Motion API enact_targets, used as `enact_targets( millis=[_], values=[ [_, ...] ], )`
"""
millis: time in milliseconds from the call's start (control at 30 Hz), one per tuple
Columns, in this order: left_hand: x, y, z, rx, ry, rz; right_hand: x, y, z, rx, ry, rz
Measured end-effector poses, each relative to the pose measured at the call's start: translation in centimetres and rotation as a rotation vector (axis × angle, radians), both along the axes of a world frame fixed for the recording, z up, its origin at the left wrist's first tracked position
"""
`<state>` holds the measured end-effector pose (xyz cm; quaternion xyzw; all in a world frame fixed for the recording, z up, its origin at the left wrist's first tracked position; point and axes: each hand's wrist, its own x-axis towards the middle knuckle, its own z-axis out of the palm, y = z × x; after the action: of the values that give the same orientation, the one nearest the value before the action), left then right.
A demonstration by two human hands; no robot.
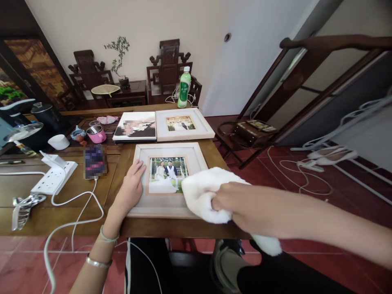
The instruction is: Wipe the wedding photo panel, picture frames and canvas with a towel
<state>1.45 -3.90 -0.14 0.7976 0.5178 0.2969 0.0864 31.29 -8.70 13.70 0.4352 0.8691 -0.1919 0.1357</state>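
Note:
A pale wooden picture frame (171,207) lies face up at the table's front edge, with a photo of two people in wedding clothes in its middle. My left hand (131,185) holds the frame's left side, fingers over the border and the thumb mostly out of sight. Bunched in my right hand (234,204) is a fluffy white cloth (211,183). It covers the frame's lower right part and a corner of the photo, and its tail hangs past the table edge. The fingers of that hand are closed and partly hidden in the cloth.
Behind lie a second picture frame (202,124) and a photo album (150,118), with a green bottle (183,90) beyond. Leftward are a power strip (55,177), a phone (95,161) on a white cable, and a pink cup (96,134). A wooden chair (245,134) stands right.

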Motion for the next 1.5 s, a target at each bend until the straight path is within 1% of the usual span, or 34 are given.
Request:
enact_targets(
  millis=[33,67,100,167,233,267,300,333,367,400,500,567,600,700,767,833,933,1000,1033,1100,1167,1267,1333,1433,1500],
  values=[
    [0.0,0.0,0.0,0.006,0.006,0.000,0.2,0.7,0.6,-0.022,-0.023,-0.044],
    [0.0,0.0,-0.1,0.010,0.013,-0.001,0.3,1.6,1.1,-0.008,-0.058,-0.077],
    [0.0,0.0,0.0,0.013,0.018,-0.001,0.4,2.8,1.4,0.055,-0.092,-0.099],
    [0.0,-0.1,0.0,0.016,0.022,0.001,0.5,5.2,1.5,0.312,-0.109,-0.106],
    [0.1,-0.1,0.2,0.021,0.015,0.011,0.2,7.4,0.8,0.566,-0.098,-0.017],
    [0.2,-0.1,0.3,0.024,0.011,0.017,-0.1,8.3,0.1,0.654,-0.080,0.055],
    [0.2,-0.1,0.3,0.027,0.007,0.022,-0.5,9.1,-0.8,0.704,-0.060,0.132],
    [0.2,-0.1,0.4,0.031,0.002,0.025,-0.9,9.7,-1.7,0.716,-0.046,0.197],
    [0.2,-0.1,0.4,0.036,-0.001,0.023,-1.4,10.2,-2.7,0.699,-0.045,0.235],
    [0.2,0.0,0.3,0.040,-0.001,0.016,-2.0,10.6,-3.8,0.668,-0.051,0.243],
    [0.0,0.1,0.0,0.053,0.005,-0.007,-3.2,11.2,-6.3,0.589,-0.070,0.184],
    [-0.1,0.2,-0.1,0.049,0.009,-0.005,-3.6,11.1,-7.2,0.579,-0.068,0.154],
    [-0.1,0.2,-0.2,0.043,0.007,-0.001,-3.7,10.8,-7.4,0.575,-0.070,0.149],
    [-0.1,0.2,-0.2,0.024,0.003,0.004,-3.9,9.0,-6.8,0.514,-0.112,0.137],
    [0.0,0.2,-0.1,0.020,0.013,-0.003,-4.4,6.7,-5.8,0.455,-0.150,0.112],
    [0.0,0.2,0.0,0.025,0.028,-0.012,-5.1,3.8,-4.7,0.394,-0.172,0.082],
    [0.1,0.2,0.1,0.042,0.040,-0.016,-6.0,-0.3,-3.5,0.167,-0.180,0.105],
    [0.2,0.2,0.1,0.047,0.044,-0.009,-6.4,-2.2,-3.3,0.075,-0.140,0.133],
    [0.3,0.1,0.2,0.047,0.045,-0.004,-6.5,-2.8,-3.4,0.072,-0.107,0.140],
    [0.4,0.1,0.4,0.045,0.052,0.006,-6.5,-3.3,-3.9,0.117,-0.051,0.138],
    [0.5,0.1,0.6,0.035,0.067,0.003,-6.3,-3.0,-4.3,0.147,-0.058,0.123],
    [0.5,0.0,1.0,0.004,0.102,-0.016,-5.4,-1.0,-4.7,0.166,-0.114,0.116],
    [0.5,0.0,1.2,-0.011,0.118,-0.021,-4.6,1.3,-4.9,0.234,-0.114,0.111],
    [0.5,-0.1,1.3,-0.025,0.129,-0.021,-3.6,5.6,-5.5,0.404,-0.126,0.079],
    [0.4,-0.1,1.2,-0.022,0.129,-0.018,-3.3,8.2,-6.1,0.488,-0.142,0.085]
  ],
)
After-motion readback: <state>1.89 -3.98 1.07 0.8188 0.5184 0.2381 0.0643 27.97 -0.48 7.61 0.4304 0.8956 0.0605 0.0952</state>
